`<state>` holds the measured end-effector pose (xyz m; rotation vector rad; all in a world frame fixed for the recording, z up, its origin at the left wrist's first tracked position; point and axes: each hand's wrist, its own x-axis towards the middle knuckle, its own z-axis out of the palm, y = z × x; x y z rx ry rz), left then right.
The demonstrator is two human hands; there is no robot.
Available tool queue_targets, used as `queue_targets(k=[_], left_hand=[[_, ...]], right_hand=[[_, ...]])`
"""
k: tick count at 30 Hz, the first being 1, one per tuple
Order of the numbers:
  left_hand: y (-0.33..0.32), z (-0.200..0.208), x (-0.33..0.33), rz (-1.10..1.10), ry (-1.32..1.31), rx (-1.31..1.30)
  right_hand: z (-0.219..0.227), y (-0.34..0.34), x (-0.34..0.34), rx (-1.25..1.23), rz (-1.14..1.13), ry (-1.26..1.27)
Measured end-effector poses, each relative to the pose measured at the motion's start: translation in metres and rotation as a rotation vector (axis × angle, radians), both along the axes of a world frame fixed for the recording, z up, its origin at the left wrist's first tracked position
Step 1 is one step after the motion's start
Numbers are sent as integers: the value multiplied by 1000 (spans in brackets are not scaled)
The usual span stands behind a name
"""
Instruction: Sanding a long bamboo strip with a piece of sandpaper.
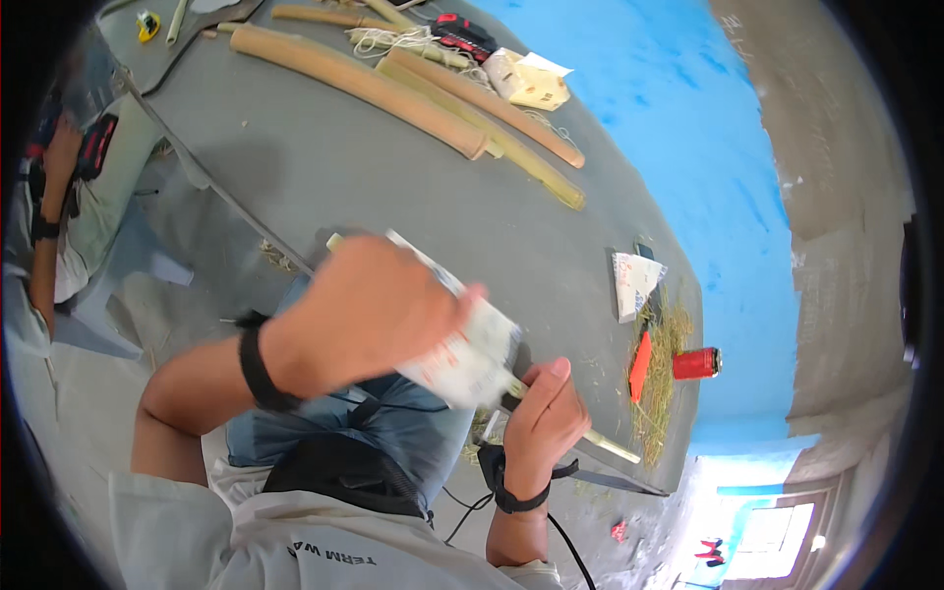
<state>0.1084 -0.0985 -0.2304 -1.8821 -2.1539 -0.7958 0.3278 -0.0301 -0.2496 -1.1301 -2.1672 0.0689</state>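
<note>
My left hand (369,310), slightly blurred, is closed over a white printed sheet (477,354) that looks like the back of sandpaper. The sheet lies along a thin pale bamboo strip (612,446), whose other end pokes out beyond my left hand. Whether the sheet goes all the way round the strip is hidden. Lower and to the right, my right hand (551,413) grips the strip just past the sheet's edge, thumb laid along it. The strip slants across the front edge of the grey table, above my lap.
Thick bamboo pieces (364,90), a red-black power tool (464,37) and a tissue pack (529,79) lie at the table's far side. To the right are a folded printed sheet (637,285), an orange-handled tool (641,366), shavings (664,393) and a red can (697,363). Another person's arm (54,187) shows at left.
</note>
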Motion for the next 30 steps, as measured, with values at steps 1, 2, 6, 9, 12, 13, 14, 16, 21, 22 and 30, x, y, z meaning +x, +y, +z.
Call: queue_targets(k=[1, 2, 6, 9, 12, 13, 14, 16, 21, 22, 30], left_hand=[[3, -4, 6, -94, 0, 69], [5, -6, 12, -232, -8, 111], [12, -18, 23, -245, -33, 124], [10, -21, 14, -271, -82, 118], [3, -18, -6, -333, -40, 75], [0, -18, -18, -297, -19, 147], [-4, -16, -28, -226, 19, 207], [-13, -14, -49, -222, 36, 150], [-23, -16, -97, -99, 141, 78], [-22, -16, -109, 8, 110, 162], [-28, -18, -118, 99, -109, 116]], right_hand=[[0, 0, -2, 0, -19, 4], [1, -1, -3, -8, -59, -6], [2, -3, -6, -67, -115, -7], [3, -4, -6, -68, -113, -24], [2, -6, -4, -75, -88, -13], [2, -7, -4, -81, -79, -18], [2, -7, -4, -85, -80, -2], [2, -7, -5, -98, -91, 24], [1, -5, -3, -100, -133, -28], [0, -4, -2, -113, -101, -26], [1, 0, -2, -117, -116, 6]])
